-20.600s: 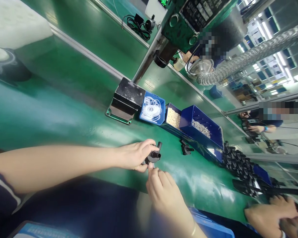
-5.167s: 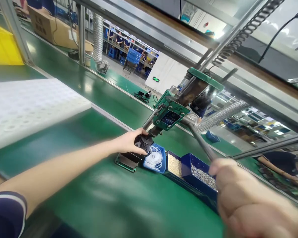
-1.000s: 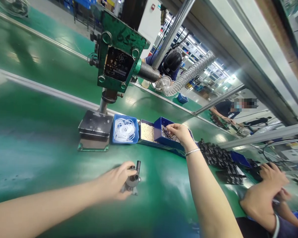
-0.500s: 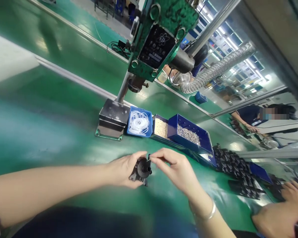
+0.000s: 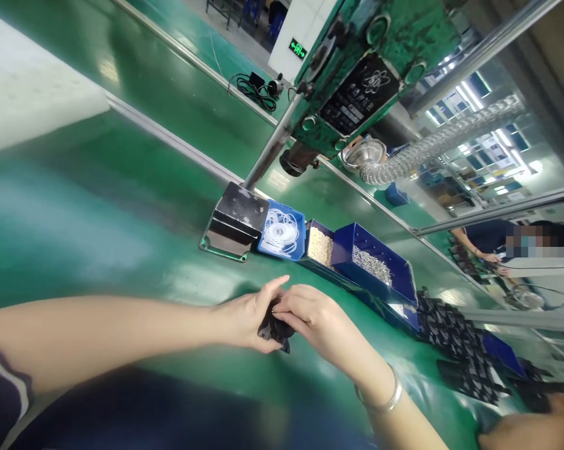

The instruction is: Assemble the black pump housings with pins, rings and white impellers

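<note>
My left hand (image 5: pixel 248 322) grips a black plastic part (image 5: pixel 271 330) from its left side, the thumb raised and the fingers curled beneath. Over the top of this part, my right hand (image 5: pixel 307 312) is closed, thumb and fingers pinched together against it. What lies between those fingertips is hidden. The hands cover much of the part, which is held above the green table mat (image 5: pixel 145 262).
Beyond my hands stands a green press (image 5: pixel 356 94) on a black base (image 5: pixel 239 212). Beside it are a blue tray of white tubing (image 5: pixel 282 232), a bin of beige pieces (image 5: pixel 320 247) and a blue bin of metal pins (image 5: pixel 371 265). Black parts (image 5: pixel 460 337) and another person's arm (image 5: pixel 529 431) are at right.
My right hand has moved left and in, from pinching at the part's upper edge to covering its top. My left thumb has lifted. The camera view has shifted slightly.
</note>
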Demonstrator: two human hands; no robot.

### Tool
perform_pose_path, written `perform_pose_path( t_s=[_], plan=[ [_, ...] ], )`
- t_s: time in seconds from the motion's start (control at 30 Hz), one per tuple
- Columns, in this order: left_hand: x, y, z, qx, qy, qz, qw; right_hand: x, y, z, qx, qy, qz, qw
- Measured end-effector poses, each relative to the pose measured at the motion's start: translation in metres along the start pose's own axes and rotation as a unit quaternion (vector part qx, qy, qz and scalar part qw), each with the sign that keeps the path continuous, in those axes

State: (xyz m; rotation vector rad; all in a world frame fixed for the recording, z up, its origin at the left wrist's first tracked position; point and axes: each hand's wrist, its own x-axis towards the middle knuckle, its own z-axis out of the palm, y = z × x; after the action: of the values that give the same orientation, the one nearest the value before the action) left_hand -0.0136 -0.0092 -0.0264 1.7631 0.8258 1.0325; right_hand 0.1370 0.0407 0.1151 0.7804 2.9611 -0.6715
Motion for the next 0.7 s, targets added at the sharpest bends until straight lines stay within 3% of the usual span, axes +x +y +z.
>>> perform_pose_path(
  t_s=[0.27,0.5,0.6,0.7],
  plan=[
    [0.000,-0.005,0.003,-0.003,0.014,0.016,1.000,0.008,0.002,0.000,-0.033,-0.035,0.066,0.997],
    [0.001,-0.004,0.001,-0.016,0.007,0.016,1.000,0.009,-0.012,0.002,-0.162,-0.038,-0.046,0.985],
    [0.001,-0.002,-0.002,-0.033,0.002,0.013,0.999,0.009,-0.018,0.009,-0.230,-0.038,-0.062,0.971],
    [0.001,0.000,-0.003,-0.034,0.000,0.012,0.999,0.010,-0.019,0.011,-0.218,-0.051,-0.056,0.973]
  ],
)
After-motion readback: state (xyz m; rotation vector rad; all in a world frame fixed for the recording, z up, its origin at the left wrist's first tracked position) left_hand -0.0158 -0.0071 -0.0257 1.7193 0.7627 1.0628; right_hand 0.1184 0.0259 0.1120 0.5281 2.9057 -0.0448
